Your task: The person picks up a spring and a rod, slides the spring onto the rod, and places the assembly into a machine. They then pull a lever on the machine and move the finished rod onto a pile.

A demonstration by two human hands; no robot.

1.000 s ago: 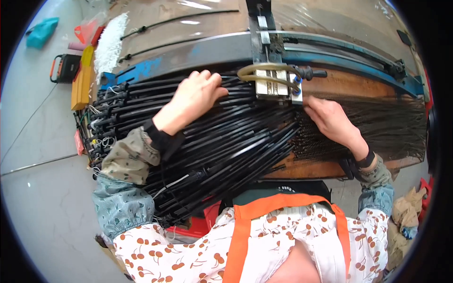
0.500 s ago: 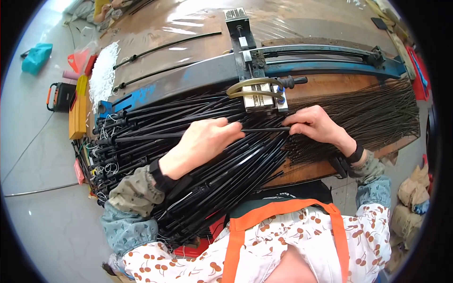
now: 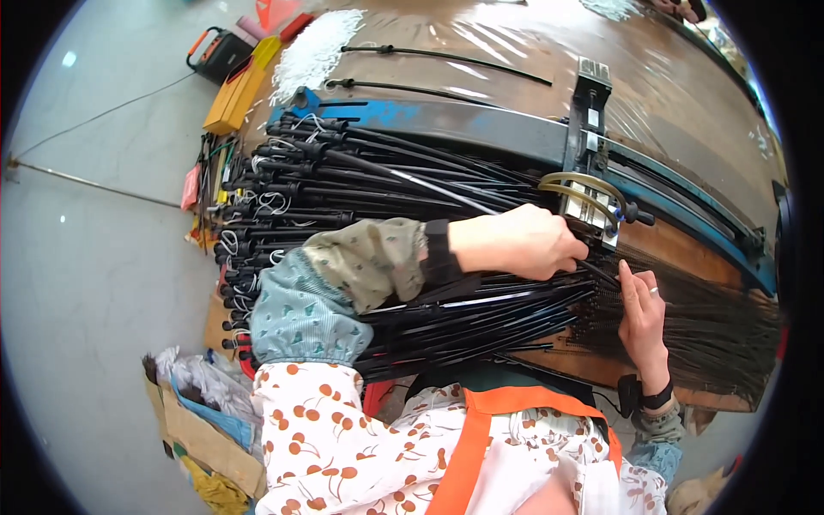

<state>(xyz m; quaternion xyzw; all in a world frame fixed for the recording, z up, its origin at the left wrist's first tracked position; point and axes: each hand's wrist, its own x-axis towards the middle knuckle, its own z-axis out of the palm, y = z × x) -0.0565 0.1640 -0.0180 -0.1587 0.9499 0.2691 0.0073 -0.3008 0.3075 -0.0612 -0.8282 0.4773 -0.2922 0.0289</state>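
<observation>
My left hand (image 3: 528,243) is closed around a thin black rod (image 3: 599,272), its fingers pinching it near the right end. My right hand (image 3: 642,318), with a ring on one finger, meets the tip of that rod with its fingertips closed on it. Beneath my left arm lies a big pile of similar black rods (image 3: 481,313), their thicker ends with white cords turned left. Thin dark coiled wires (image 3: 712,318) spread out beside my right hand. Just behind my hands stands a metal clamp fixture (image 3: 588,206) with a looped, yellowish tube.
A long blue-grey metal beam (image 3: 481,124) crosses the table behind the pile. White small pieces (image 3: 318,51) are heaped at the far left, near two separate black rods (image 3: 446,60). A yellow box (image 3: 240,94) sits at the table's left edge. A cardboard box (image 3: 206,429) is on the floor.
My view has swung, so the table appears shifted right. My left hand has slid along the rod toward its right end, closer to my right hand. The rod now tilts down to the right.
</observation>
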